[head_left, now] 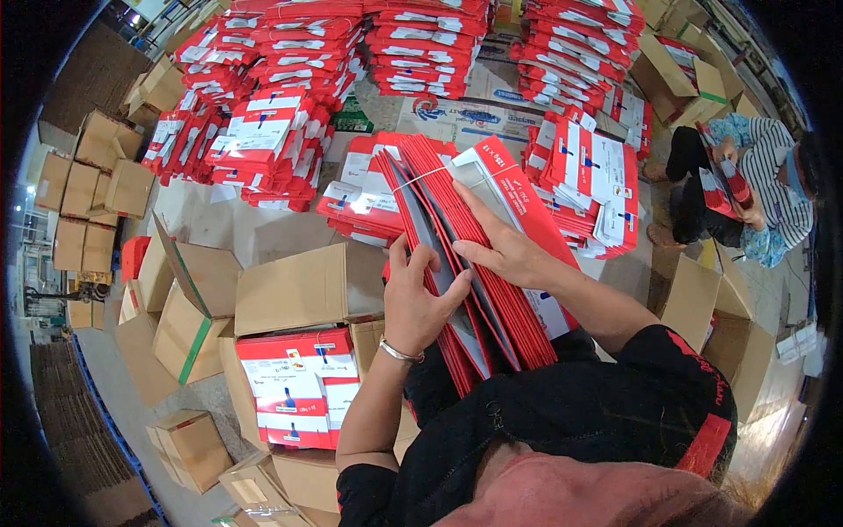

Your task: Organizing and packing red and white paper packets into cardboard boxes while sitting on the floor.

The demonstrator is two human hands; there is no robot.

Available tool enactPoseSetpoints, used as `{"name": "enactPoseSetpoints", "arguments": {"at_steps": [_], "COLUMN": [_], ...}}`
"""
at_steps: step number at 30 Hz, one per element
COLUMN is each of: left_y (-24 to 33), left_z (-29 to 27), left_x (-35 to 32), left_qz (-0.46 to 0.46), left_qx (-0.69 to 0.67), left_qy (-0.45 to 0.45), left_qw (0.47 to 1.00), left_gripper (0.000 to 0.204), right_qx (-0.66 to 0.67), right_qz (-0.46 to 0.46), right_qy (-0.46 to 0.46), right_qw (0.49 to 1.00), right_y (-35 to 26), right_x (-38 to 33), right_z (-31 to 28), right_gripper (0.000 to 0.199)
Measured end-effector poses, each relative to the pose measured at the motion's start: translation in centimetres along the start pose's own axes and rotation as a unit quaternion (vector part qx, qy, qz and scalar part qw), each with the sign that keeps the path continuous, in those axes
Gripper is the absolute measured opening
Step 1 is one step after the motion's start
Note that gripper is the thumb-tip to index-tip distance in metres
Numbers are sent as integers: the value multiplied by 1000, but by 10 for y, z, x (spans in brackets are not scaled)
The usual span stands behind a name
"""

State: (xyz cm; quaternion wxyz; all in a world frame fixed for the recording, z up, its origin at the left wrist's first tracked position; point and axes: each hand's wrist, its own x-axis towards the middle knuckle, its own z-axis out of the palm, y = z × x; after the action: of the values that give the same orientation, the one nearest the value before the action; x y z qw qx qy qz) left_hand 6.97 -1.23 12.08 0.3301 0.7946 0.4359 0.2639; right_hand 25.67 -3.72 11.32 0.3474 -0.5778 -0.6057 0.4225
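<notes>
Against the lap: a thick bundle of flat red folded cartons (pixel 465 255) stands on edge, leaning away from the person, lower end resting near the black-sleeved torso, upper end tied by a thin pale band.
Left hand (pixel 417 299): fingers spread and pressed into the grey inner faces of the bundle, thumb hooked over one sheet, parting the stack; a thin bracelet sits at the wrist.
Right hand (pixel 509 255): fingers laid flat and extended across the top sheets, holding them down rather than clenched.
Handling, as judged: each sheet looks light, stiff and glossy, so single ones may slip; the whole bundle is probably hefty and apt to fan out. Best held by both long edges, or under the lower end with a palm on top.
Open brown box (pixel 290 386): just left of the knees, holding more red-and-white cartons with white label panels and small blue marks.
Empty brown boxes (pixel 189 325): further left, flaps up, one with a green tape strip.
Loose red stacks (pixel 580 180): beyond the bundle, on the floor, white rectangular panels facing up.
Tied red piles (pixel 421 44): along the far side, stacked in rows.
Another person (pixel 755 184): far right, seated, striped sleeve, holding a red bundle.
</notes>
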Motion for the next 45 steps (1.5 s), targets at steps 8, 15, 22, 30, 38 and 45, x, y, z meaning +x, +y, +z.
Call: {"name": "enactPoseSetpoints", "arguments": {"at_steps": [8,15,22,30,38,45], "left_y": [-11,9,-12,4,-2,-18], "left_z": [-1,1,0,-2,1,1], "left_x": [-2,2,0,0,1,-5], "left_qz": [-44,-2,-7,-10,35,-11], "left_qx": [-106,10,-57,-34,-17,-155], "left_qy": [-8,4,-43,-33,-16,27], "left_qw": [993,1000,997,999,999,987], "left_gripper": [26,41,34,20,33,27], "right_qx": [-3,52,48,83,97,60], "right_qz": [-34,-58,-57,-56,-36,-54], "right_qy": [24,34,45,24,21,36], "right_qw": [999,996,996,995,994,996], "right_y": [6,3,7,2,4,5], "right_x": [0,-1,0,1,2,3], "right_z": [-1,6,2,6,8,10], "right_gripper": [83,75,72,68,64,62]}}
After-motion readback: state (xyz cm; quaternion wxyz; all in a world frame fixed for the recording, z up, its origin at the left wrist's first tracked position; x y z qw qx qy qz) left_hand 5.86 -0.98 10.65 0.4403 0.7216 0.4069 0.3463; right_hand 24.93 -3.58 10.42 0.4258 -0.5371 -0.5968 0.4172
